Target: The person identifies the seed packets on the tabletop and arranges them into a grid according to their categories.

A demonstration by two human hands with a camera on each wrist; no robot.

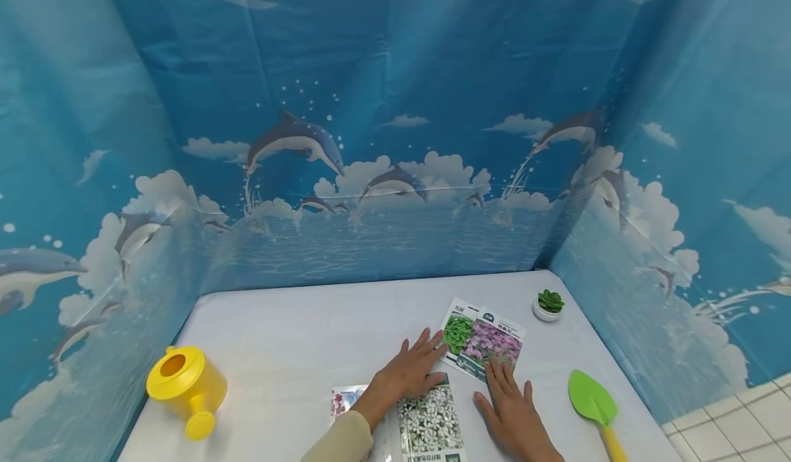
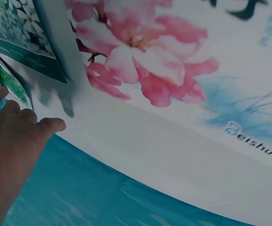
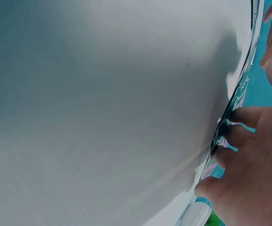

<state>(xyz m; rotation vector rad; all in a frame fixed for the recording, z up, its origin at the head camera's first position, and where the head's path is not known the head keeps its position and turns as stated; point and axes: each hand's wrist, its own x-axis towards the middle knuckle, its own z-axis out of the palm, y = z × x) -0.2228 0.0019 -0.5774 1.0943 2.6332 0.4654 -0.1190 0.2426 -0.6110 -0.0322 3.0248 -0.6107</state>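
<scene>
Two seed packets lie overlapped at the table's middle right: one with green leaves (image 1: 458, 331), the other with purple flowers (image 1: 492, 342). My left hand (image 1: 410, 369) is spread, its fingertips at the left edge of the green-leaf packet. The fingertips of my right hand (image 1: 514, 414) touch the lower edge of the purple-flower packet, fingers nearly straight. Below my left hand lies a white-flower seed packet (image 1: 430, 422), its top partly covered by that hand. Left of it, a pink-flower seed packet (image 2: 145, 61) lies under my left forearm, mostly hidden in the head view.
A yellow watering can (image 1: 187, 386) stands at the left of the white-covered table (image 1: 278, 352). On the right are a small potted succulent (image 1: 548, 305) and a green trowel (image 1: 592, 398) with a yellow handle. Blue dolphin-print curtains (image 1: 383, 242) surround the table's back and sides.
</scene>
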